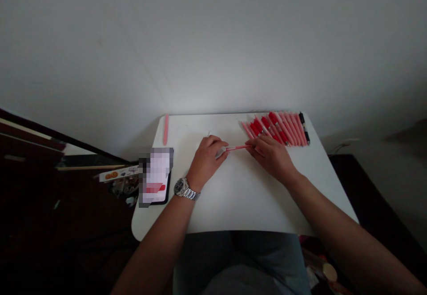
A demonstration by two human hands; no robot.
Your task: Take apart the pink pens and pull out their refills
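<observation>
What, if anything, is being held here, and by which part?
A slim pink pen, held near both ends: left grip at its left end, right grip at its right.

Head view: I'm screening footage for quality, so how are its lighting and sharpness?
Head view: dim overall, lower left nearly black; wall darker toward the right edge; phone partly pixelated; pink pen held between left hand and right hand soft, fine detail unreadable.

One camera, on the person's head, looks forward and down over a smooth white bench [233, 201] to a plain grey wall [213, 41]. It sits above the bare left hand [208, 158] and bare right hand [271, 156], near, but sees the bench side to side.
</observation>
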